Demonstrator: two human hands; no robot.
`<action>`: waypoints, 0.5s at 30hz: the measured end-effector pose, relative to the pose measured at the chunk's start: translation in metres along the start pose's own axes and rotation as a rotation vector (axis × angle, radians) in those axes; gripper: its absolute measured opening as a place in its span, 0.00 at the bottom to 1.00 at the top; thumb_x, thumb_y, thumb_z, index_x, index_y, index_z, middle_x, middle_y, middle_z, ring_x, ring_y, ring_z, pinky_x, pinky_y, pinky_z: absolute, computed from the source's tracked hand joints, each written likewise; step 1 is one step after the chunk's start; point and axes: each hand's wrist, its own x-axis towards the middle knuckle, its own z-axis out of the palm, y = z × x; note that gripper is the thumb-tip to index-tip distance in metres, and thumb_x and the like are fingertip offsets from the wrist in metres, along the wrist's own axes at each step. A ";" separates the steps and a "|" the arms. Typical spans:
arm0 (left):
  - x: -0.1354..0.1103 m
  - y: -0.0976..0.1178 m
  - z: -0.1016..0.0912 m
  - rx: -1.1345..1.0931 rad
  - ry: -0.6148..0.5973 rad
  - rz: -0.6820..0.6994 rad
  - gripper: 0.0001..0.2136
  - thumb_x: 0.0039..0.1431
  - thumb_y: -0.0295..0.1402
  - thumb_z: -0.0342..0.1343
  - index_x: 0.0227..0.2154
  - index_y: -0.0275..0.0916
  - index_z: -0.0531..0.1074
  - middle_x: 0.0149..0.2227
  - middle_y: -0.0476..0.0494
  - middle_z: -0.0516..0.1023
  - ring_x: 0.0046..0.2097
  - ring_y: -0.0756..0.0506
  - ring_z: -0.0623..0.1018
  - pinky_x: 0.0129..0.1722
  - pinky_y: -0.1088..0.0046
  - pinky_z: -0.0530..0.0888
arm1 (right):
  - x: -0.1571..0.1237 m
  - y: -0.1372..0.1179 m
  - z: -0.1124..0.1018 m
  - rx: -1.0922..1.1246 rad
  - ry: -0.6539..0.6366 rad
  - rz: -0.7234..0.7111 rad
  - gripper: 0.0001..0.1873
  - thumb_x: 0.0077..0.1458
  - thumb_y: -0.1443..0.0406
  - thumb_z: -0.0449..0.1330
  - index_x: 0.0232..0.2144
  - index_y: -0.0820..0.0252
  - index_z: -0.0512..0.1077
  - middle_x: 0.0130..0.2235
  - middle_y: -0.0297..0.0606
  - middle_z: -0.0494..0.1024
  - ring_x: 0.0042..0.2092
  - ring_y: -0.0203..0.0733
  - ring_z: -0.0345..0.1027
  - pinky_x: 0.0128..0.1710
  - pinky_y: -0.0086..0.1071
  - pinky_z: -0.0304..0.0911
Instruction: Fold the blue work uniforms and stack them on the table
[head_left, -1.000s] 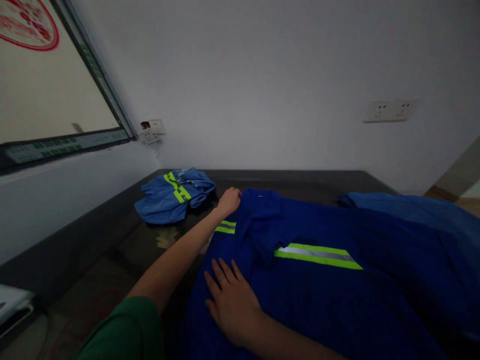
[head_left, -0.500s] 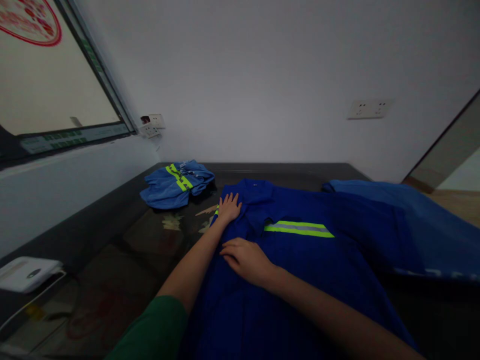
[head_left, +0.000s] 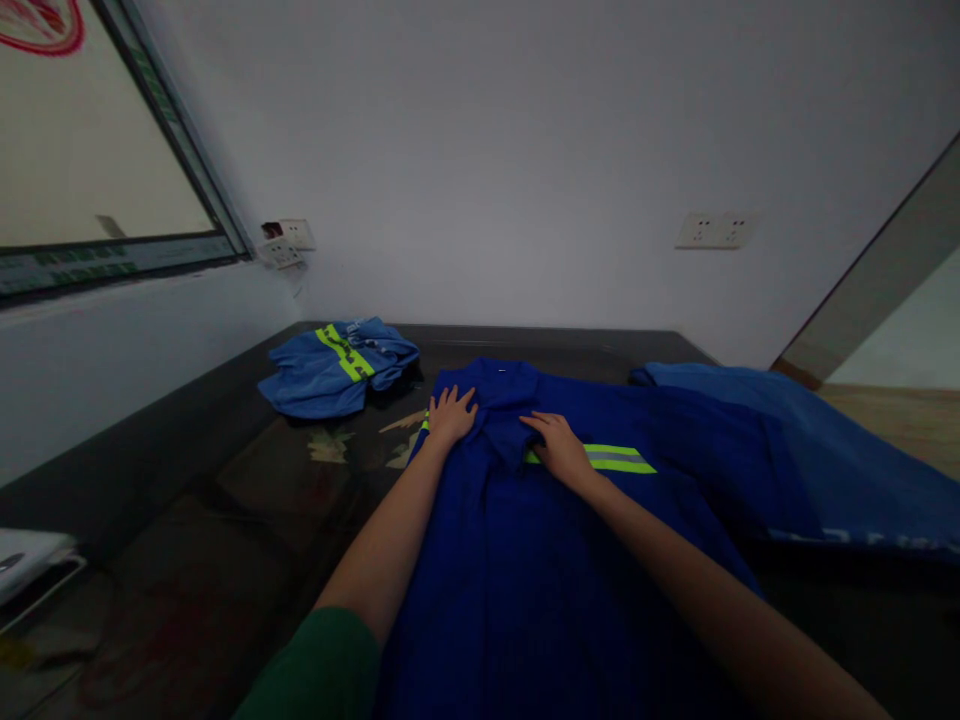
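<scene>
Since half a second ago the right hand (head_left: pixel 559 445) has moved up the jacket (head_left: pixel 570 580), from below the chest stripe (head_left: pixel 619 460) to on top of it, while the left hand (head_left: pixel 452 415) keeps its place.

With 12 o'clock at the top of the view, the wall (head_left: pixel 480 150) fills the 12 o'clock side. Below it spreads the dark surface (head_left: pixel 217 570). The jacket lies on the surface, running from the centre to 6 o'clock, with one sleeve out to 4. The window (head_left: pixel 97 130) is at 10. A paler blue cloth (head_left: pixel 847 440) lies between 3 and 4, partly under that sleeve. A crumpled blue bundle (head_left: pixel 322 380) sits at 9, and a white box (head_left: pixel 30 560), cut off by the edge, at 8.

The left hand rests palm down on the jacket, fingers spread, at 8 o'clock from the collar (head_left: pixel 510 380), gripping nothing. The right hand touches the cloth, fingers partly bent; whether it pinches any, I cannot tell. The double socket (head_left: pixel 716 231) is at 2.
</scene>
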 end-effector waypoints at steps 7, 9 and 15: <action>0.001 0.001 -0.006 -0.078 -0.008 -0.036 0.23 0.65 0.39 0.37 0.61 0.48 0.61 0.65 0.43 0.58 0.66 0.38 0.56 0.63 0.49 0.50 | 0.026 0.026 -0.042 0.179 0.118 -0.072 0.31 0.46 0.78 0.43 0.47 0.61 0.75 0.54 0.39 0.74 0.57 0.40 0.65 0.60 0.39 0.55; 0.002 0.002 -0.007 -0.102 -0.029 -0.053 0.24 0.65 0.40 0.36 0.62 0.47 0.60 0.65 0.43 0.57 0.66 0.38 0.55 0.64 0.50 0.49 | 0.030 0.028 -0.061 0.181 0.082 -0.108 0.32 0.44 0.78 0.43 0.46 0.59 0.75 0.53 0.35 0.75 0.58 0.40 0.64 0.61 0.40 0.55; 0.006 0.001 -0.006 -0.095 -0.068 -0.063 0.25 0.64 0.43 0.37 0.62 0.49 0.58 0.66 0.44 0.54 0.67 0.38 0.52 0.64 0.49 0.47 | 0.030 0.033 -0.086 0.072 -0.083 -0.167 0.27 0.50 0.76 0.45 0.46 0.56 0.75 0.50 0.33 0.77 0.55 0.43 0.68 0.60 0.41 0.56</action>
